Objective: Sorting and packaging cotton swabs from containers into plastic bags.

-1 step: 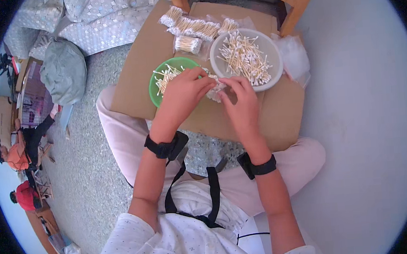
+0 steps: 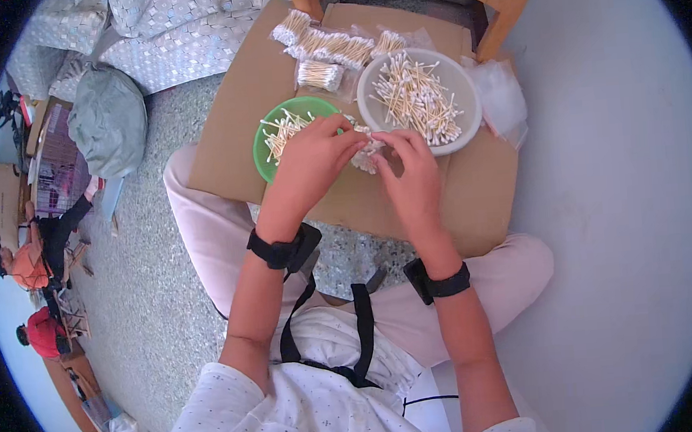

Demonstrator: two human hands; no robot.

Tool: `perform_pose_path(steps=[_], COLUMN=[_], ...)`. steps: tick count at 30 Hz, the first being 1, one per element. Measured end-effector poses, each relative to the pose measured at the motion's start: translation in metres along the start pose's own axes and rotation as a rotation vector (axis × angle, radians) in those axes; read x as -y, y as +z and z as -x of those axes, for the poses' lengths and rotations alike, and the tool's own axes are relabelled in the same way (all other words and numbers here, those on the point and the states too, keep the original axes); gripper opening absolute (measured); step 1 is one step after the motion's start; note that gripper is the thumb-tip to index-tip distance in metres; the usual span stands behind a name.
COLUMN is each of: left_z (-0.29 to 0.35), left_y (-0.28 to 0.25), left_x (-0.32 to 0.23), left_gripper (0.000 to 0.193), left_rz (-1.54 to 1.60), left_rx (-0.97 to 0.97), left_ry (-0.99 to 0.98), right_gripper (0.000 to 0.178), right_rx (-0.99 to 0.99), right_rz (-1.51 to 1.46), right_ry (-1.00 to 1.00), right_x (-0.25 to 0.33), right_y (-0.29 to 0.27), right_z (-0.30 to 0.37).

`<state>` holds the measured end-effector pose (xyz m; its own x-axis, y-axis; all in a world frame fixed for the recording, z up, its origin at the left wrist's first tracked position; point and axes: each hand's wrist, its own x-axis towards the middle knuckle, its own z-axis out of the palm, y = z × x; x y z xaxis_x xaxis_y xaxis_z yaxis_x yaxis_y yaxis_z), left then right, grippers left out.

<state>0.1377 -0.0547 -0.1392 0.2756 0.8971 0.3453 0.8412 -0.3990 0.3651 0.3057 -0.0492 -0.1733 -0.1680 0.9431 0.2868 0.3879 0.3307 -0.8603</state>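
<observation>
My left hand point(image 2: 315, 155) is closed in a pinch over the right edge of a green bowl point(image 2: 259, 147) of loose cotton swabs point(image 2: 282, 132). Facing it, my right hand point(image 2: 412, 171) curves its thumb and fingers around one side of a small bundle of cotton swabs point(image 2: 364, 160). The fingertips of both hands meet at this bundle, whose white tips show between them. My fingers cover much of it, and whether a bag surrounds it is hard to see. A white bowl point(image 2: 473, 111) heaped with cotton swabs point(image 2: 418, 102) stands just beyond my right hand.
Cardboard point(image 2: 236, 135) covers the seat of a wooden chair point(image 2: 500, 12). Bagged swab bundles point(image 2: 334, 48) lie at its far side, with one packed bundle point(image 2: 320, 76) nearer. Clear plastic bags point(image 2: 498, 97) sit right of the white bowl. Two people sit far left.
</observation>
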Motion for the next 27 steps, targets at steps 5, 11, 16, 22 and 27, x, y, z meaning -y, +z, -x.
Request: perform_pose_path(steps=[5, 11, 16, 22, 27], left_z=[0.005, 0.009, 0.013, 0.025, 0.025], left_y=[0.007, 0.011, 0.009, 0.004, 0.005], left_x=[-0.005, 0.0, 0.001, 0.013, 0.001], left_gripper=[0.017, 0.02, 0.022, 0.019, 0.01], left_rz=[0.023, 0.093, 0.069, 0.068, 0.261], left_rx=[-0.06, -0.024, -0.004, -0.046, -0.171], left_ry=[-0.056, -0.05, -0.075, -0.085, -0.309], right_gripper=[0.026, 0.029, 0.026, 0.029, 0.047], right_rx=[0.003, 0.015, 0.057, 0.195, 0.189], right_rz=[0.013, 0.096, 0.04, 0.184, 0.224], right_ry=[-0.014, -0.095, -0.056, 0.127, 0.179], right_x=[-0.007, -0.005, 0.004, -0.005, -0.016], right_y=[0.001, -0.002, -0.002, -0.001, 0.009], right_z=[0.0, 0.0, 0.015, 0.026, 0.023])
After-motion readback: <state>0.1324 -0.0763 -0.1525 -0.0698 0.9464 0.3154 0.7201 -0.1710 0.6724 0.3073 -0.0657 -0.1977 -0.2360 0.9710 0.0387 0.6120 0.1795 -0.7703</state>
